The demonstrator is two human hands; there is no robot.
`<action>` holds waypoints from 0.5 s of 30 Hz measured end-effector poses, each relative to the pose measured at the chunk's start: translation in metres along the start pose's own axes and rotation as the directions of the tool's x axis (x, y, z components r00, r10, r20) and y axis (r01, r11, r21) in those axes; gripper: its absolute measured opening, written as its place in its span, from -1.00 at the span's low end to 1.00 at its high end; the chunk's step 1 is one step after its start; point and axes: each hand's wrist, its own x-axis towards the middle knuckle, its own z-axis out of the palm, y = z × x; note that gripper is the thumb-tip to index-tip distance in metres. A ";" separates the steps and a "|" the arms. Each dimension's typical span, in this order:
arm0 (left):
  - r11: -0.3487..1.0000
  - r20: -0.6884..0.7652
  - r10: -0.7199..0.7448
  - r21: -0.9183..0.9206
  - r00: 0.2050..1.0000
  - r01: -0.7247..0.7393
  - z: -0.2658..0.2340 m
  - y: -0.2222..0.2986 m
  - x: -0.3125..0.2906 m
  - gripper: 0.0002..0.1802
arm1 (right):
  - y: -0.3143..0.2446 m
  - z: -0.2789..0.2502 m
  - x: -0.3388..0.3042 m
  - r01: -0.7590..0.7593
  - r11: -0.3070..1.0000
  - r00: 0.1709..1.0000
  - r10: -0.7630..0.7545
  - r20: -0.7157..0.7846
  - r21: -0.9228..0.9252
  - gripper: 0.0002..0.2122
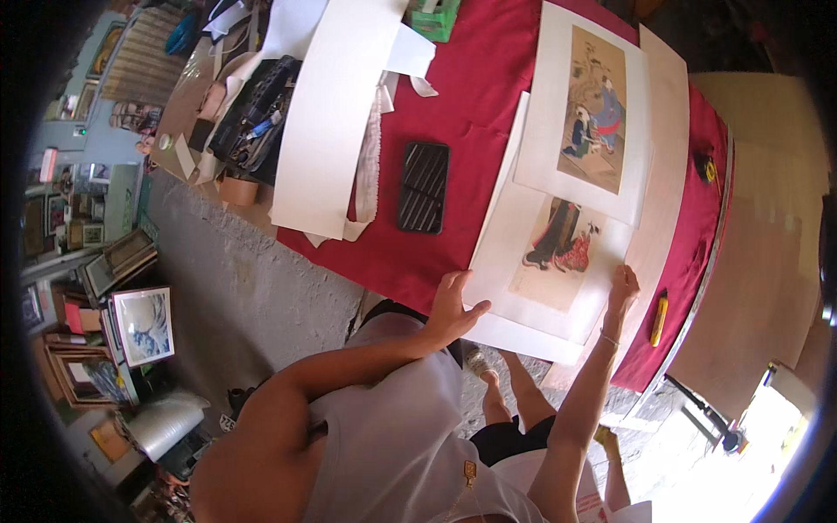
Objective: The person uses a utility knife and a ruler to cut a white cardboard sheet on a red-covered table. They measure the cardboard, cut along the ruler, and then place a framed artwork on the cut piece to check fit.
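Note:
A matted print (562, 261) of robed figures lies near the front of the red-covered table, over a white board (523, 335) that sticks out at its front and left. My left hand (452, 312) grips the near left edge, its thumb on the board and its fingers curled at the side. At the opposite edge my right hand (622, 291), a thin bracelet on its wrist, has its fingers bent around the print's margin. A second matted print (595, 113) with seated and standing figures overlaps the first one's far part.
Left of the prints lie a dark phone (424, 187), a long white board strip (336, 113) and a tool tray (257, 118). A yellow cutter (660, 319) and a tape measure (706, 167) rest at right. Another person's legs (523, 388) show close on my right.

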 end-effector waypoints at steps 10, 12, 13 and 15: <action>0.924 0.113 -0.318 -0.186 0.941 0.335 -0.012 0.011 -0.011 -0.35 | -0.102 -0.013 -0.054 -0.050 0.997 0.993 0.044 -0.113 -0.054 -0.75; 0.917 0.173 -0.337 -0.163 0.925 0.364 -0.015 0.010 -0.018 -0.34 | -0.088 -0.022 -0.057 -0.062 0.995 0.992 0.053 -0.115 -0.079 -0.74; 0.911 0.188 -0.358 -0.144 0.915 0.386 -0.018 0.006 -0.022 -0.33 | -0.089 -0.026 -0.053 -0.065 0.995 0.996 0.061 -0.065 -0.069 -0.74; 0.922 0.156 -0.356 -0.103 0.922 0.373 -0.020 0.002 -0.018 -0.33 | -0.091 -0.034 -0.042 -0.065 0.997 0.997 0.067 0.042 -0.050 -0.73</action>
